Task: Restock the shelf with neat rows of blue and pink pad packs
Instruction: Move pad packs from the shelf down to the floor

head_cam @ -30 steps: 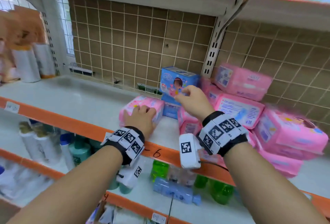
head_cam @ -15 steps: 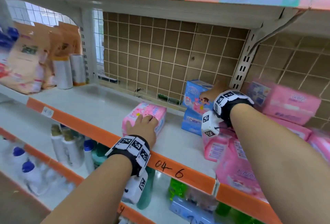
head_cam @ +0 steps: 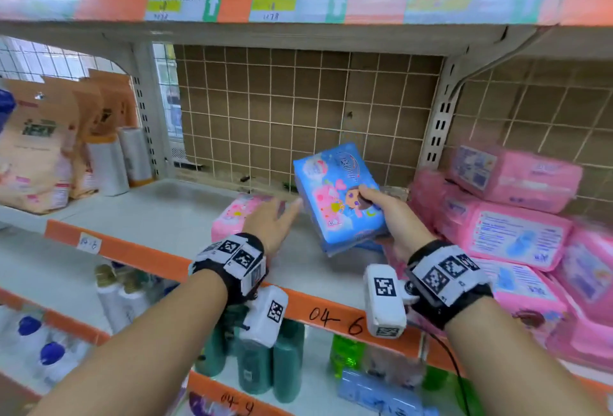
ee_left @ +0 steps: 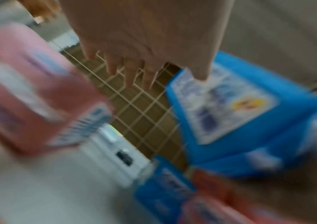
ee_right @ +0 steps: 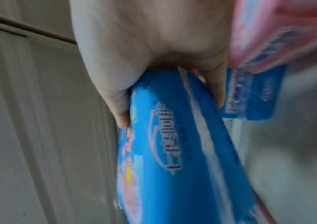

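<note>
The blue pack (head_cam: pixel 338 198) is held tilted above the shelf (head_cam: pixel 159 216), in the right hand (head_cam: pixel 394 216): thumb on its printed front, fingers behind. The right wrist view alone shows the grip wrapping the pack's end, with a second blue pack (ee_right: pixel 259 94) lying beyond. The left hand (head_cam: pixel 272 223), fingers spread and holding nothing, hovers over the pink pack (head_cam: pixel 235 213) just beside it. The pink stack (head_cam: pixel 504 216) crowds the right; bare shelf runs leftward to the rolls (head_cam: pixel 116 160).

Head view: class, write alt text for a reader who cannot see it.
A right hand grips a blue plastic pad pack above a grey shop shelf. The open left hand hovers over a pink pad pack; more pink packs pile up on the right.
</note>
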{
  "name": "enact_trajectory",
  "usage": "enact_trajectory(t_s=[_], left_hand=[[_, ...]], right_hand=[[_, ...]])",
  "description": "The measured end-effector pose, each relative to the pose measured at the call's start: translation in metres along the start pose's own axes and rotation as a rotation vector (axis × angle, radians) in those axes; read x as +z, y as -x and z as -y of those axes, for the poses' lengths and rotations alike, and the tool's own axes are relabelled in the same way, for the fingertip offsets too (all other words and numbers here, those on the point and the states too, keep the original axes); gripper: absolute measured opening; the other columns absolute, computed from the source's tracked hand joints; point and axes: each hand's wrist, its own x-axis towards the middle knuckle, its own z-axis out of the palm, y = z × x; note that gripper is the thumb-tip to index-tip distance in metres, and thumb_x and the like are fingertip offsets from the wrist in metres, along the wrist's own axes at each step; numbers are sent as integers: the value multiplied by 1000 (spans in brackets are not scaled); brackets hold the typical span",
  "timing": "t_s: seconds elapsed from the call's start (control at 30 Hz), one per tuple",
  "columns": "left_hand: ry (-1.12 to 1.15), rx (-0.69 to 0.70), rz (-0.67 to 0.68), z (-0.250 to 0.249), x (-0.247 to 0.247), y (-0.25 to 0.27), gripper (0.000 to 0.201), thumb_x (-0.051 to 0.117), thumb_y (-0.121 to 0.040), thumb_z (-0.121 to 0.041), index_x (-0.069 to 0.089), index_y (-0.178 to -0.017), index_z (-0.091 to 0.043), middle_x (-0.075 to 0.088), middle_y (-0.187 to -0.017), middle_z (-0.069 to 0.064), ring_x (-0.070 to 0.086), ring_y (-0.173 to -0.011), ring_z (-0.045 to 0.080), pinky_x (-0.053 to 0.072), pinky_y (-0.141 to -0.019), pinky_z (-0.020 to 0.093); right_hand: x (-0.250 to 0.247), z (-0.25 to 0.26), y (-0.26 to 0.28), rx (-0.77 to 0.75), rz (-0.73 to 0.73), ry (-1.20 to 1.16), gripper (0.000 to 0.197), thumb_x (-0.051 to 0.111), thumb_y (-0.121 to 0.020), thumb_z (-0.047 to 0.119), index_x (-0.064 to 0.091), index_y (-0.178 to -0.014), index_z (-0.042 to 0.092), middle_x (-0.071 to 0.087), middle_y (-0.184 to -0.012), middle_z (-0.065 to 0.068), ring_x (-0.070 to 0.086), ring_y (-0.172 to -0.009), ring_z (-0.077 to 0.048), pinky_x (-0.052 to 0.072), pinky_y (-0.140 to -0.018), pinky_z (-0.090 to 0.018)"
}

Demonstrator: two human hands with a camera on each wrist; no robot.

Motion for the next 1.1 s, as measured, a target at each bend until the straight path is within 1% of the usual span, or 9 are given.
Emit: enact_trajectory(t_s=[0.1,0.17,0.27,0.37,0.5,0.6,0.73,0.93,1.1], left_hand=[[684,11,130,-26,18,17,44,47,-95,-36,43,-130,-11,56,-129,5,58,-111,17,48,-92,34],[786,42,113,-28,26,25,69,76,-74,-24,38,-131,-12,58,-127,10,61,-109,23,52,-89,40],[513,80,46,-19,19,25,105,85,-45,-33,36,-137,-24,52,-132,8,55,-116,24,47,-95,42],[-61,98,-55,-2,1,20,108,85,-50,-39,28,-142,-33,44,-136,2,45,-124,22,37,-102,43],[-523,145,-25,12,-5,16,98,74,-61,-51,22,-141,-31,41,-140,1,41,-127,26,34,-101,47],[-485,13,56,23,-11,4,100,77,-63,-47,21,-144,-30,36,-145,0,37,-131,26,30,-106,46],[-273,-66,101,36,-23,-9,105,83,-59,-37,24,-145,-24,35,-147,1,38,-131,22,30,-108,43],[-438,-52,22,41,-17,9,101,76,-63,-49,19,-144,-31,34,-145,-1,38,-128,25,31,-103,41],[-422,-130,43,18,-17,21,97,69,-61,-65,29,-139,-22,39,-129,11,42,-121,29,38,-98,38]], right_hand=[[10,-24,12,-20,8,-62,27,52,-91,31,71,-84,13,71,-79,-2,67,-67,-15,50,-57,-22],[12,-37,17,-6,-1,-50,27,48,-94,28,61,-99,5,68,-84,-5,66,-74,-15,51,-64,-25],[11,-42,24,53,56,129,17,46,-96,22,62,-94,16,67,-83,5,63,-71,0,48,-62,-17],[9,-37,18,4,27,465,9,54,-92,13,60,-86,11,59,-85,2,55,-79,-7,43,-59,-13],[8,-29,-1,-96,-125,779,31,59,-88,20,54,-115,5,55,-115,-8,51,-104,-20,36,-82,-27],[11,-21,-15,-117,-104,958,43,58,-88,27,50,-125,6,50,-131,-12,47,-119,-24,34,-86,-26],[21,-11,-29,-77,176,1353,61,56,-89,37,35,-138,7,35,-145,-15,34,-133,-27,31,-101,-30],[54,1,-34,-141,219,1036,45,43,-96,21,36,-138,7,38,-144,-10,38,-129,-21,31,-101,-27],[79,-6,-13,-33,161,830,36,40,-93,50,51,-101,17,52,-98,-3,53,-76,-15,52,-62,-36]])
